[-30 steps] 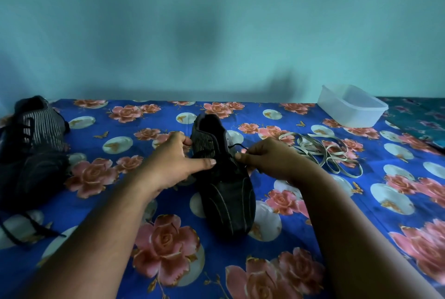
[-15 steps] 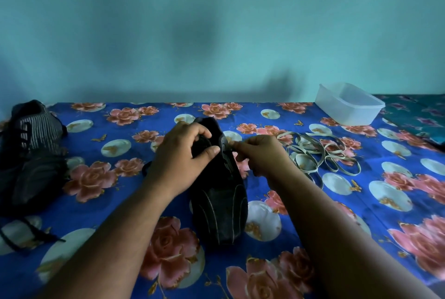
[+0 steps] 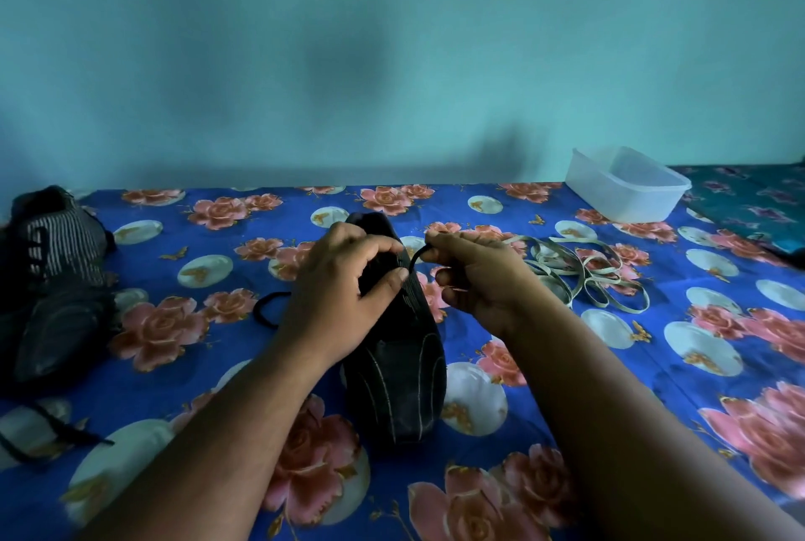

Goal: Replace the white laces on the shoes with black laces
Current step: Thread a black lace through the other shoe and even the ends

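Note:
A black shoe [image 3: 400, 375] lies in the middle of the flowered sheet, toe toward me. My left hand [image 3: 344, 287] grips its upper part from the left, thumb across the eyelets. My right hand [image 3: 475, 274] pinches a black lace [image 3: 414, 258] that curves out of the shoe's top. Another stretch of the black lace [image 3: 268, 311] trails on the sheet left of the shoe. The removed white laces [image 3: 583, 274] lie in a loose heap to the right. The second black shoe [image 3: 52, 287] sits at the far left, laced in black.
A clear plastic tub [image 3: 627, 185] stands at the back right. The blue flowered sheet [image 3: 653, 366] covers the whole surface and ends at a teal wall behind. A black lace end [image 3: 52, 431] lies at the near left.
Both hands shifted slightly along the shoe's top. My left hand now curls over the eyelets, and my right hand has drawn the black lace up into a visible loop.

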`<action>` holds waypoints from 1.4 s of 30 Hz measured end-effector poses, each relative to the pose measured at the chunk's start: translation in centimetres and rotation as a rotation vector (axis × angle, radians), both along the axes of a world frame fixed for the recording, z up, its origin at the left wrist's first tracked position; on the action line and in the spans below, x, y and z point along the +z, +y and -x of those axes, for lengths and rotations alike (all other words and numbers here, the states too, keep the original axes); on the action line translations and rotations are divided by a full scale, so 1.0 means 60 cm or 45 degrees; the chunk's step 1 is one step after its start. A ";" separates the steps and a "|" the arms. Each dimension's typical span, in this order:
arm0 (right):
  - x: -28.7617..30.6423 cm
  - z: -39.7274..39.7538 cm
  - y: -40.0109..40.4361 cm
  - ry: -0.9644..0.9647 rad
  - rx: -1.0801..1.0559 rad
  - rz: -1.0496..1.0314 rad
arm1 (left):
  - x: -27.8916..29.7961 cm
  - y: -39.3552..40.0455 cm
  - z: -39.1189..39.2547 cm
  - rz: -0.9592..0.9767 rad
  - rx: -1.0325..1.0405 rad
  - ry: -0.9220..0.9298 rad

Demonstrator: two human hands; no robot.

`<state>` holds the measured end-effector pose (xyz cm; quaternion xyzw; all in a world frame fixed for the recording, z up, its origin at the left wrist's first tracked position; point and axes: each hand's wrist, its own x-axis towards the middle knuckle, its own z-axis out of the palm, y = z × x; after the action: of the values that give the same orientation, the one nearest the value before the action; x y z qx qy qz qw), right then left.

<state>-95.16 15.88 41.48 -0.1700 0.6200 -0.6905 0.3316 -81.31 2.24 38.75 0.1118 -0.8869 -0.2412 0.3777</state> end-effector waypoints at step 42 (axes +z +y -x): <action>-0.018 0.176 0.085 -0.254 -0.947 0.199 | -0.012 0.011 0.014 0.098 0.097 -0.075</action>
<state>-105.72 21.00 40.38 0.1097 0.5495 -0.8218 0.1034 -82.16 2.88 38.04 0.1379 -0.9015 -0.1889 0.3642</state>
